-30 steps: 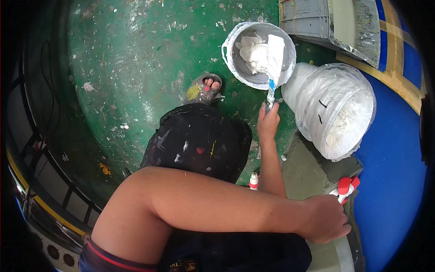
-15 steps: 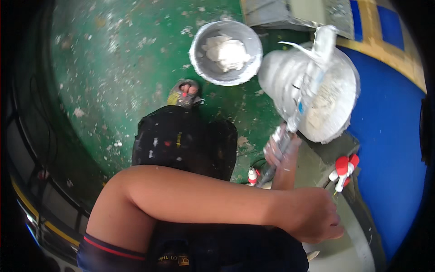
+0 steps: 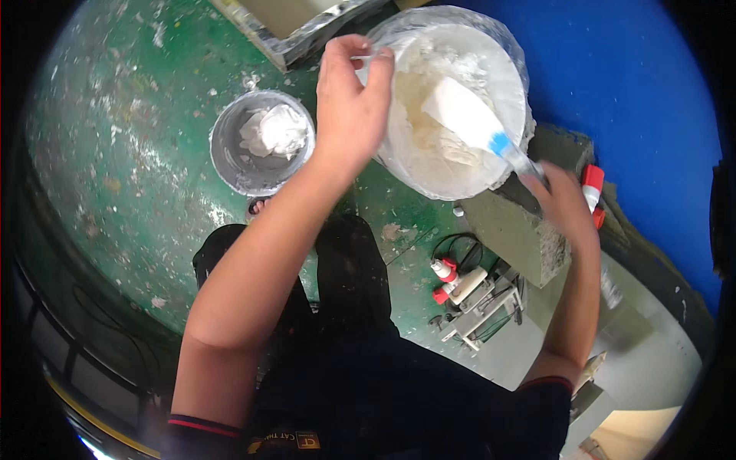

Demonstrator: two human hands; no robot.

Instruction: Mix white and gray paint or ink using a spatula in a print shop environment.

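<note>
A large round tub (image 3: 515,73) with clear plastic around its rim holds white and yellowish paste. At its left edge, my left hand (image 3: 353,100) is closed, fingers and thumb on the clear plastic liner (image 3: 387,38). My right hand (image 3: 566,201) grips the handle of a spatula (image 3: 464,111) with a broad white blade and a blue band. The blade is in the tub, over the paste; its contact with the paste is hard to make out.
Left of the tub, a grey bucket (image 3: 222,138) holds white paste on the green, splattered floor (image 3: 138,153). A tray-like box (image 3: 284,46) stands beyond. Red-and-white plugs (image 3: 445,270), cables and a small metal frame (image 3: 483,307) lie below. Another red-and-white plug (image 3: 592,184) is by my right hand.
My left hand has moved from the lower right up to the tub's left edge. My right hand, earlier on a white-smeared handle, has moved right and holds the spatula. The whole view has shifted.
</note>
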